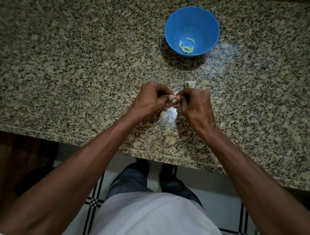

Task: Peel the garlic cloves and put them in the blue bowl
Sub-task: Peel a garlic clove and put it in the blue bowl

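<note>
Granite worktop [61,47] spans the whole view, speckled and dim, and carries everything that matters. Next in size, the blue bowl [191,31] stands toward the far side, well apart from the hands, and a few peeled cloves [186,47] already lie at its bottom, so part of the job looks done. Both forearms reach forward and converge near the middle of the worktop. Left hand [151,98] and right hand [195,104] meet knuckle to knuckle, fingers curled inward, each grip clamped on one small garlic clove [174,99] pinched between the fingertips; only a pale sliver of it shows, so how much skin remains cannot be told. Just beyond the right hand lies a remaining garlic piece [190,84], apparently unpeeled, with pale papery scraps [170,115] scattered below the hands. By my judgement the task is midway: one clove in hand, at least one more waiting.
</note>
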{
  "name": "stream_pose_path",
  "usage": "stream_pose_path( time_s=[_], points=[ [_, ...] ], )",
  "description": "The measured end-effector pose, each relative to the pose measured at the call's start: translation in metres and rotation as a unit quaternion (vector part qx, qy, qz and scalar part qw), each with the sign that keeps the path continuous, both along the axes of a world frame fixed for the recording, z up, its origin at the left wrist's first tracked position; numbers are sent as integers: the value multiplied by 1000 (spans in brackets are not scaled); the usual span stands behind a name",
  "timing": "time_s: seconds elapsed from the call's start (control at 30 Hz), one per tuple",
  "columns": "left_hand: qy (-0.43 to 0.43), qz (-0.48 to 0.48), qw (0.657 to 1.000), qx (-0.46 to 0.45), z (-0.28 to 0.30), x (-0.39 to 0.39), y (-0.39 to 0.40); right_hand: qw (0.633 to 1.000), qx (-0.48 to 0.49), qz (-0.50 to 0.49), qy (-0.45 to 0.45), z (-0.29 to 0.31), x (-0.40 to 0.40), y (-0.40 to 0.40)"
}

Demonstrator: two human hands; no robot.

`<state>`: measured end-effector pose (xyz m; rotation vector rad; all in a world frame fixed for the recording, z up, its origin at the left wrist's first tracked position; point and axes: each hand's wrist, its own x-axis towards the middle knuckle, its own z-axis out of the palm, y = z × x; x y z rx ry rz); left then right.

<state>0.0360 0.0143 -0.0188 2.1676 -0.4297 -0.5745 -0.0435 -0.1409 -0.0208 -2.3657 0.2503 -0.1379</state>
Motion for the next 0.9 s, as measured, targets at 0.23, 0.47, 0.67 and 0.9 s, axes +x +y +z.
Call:
stream_pose_path(
  time_s=[0.23,0.47,0.67,0.9],
  points=[
    [219,131,960,-116,-4,-8,0,1000,-17,-10,-17,-1,0,3],
    [341,147,919,-131,1,-5,4,999,-25,30,-15,-7,-4,-2],
    [323,196,909,-177,-5,-10,0,894,404,-174,90,2,2,1],
    [278,305,873,-259,-13,-32,-21,721,626,-283,94,5,3,14]
  ],
)
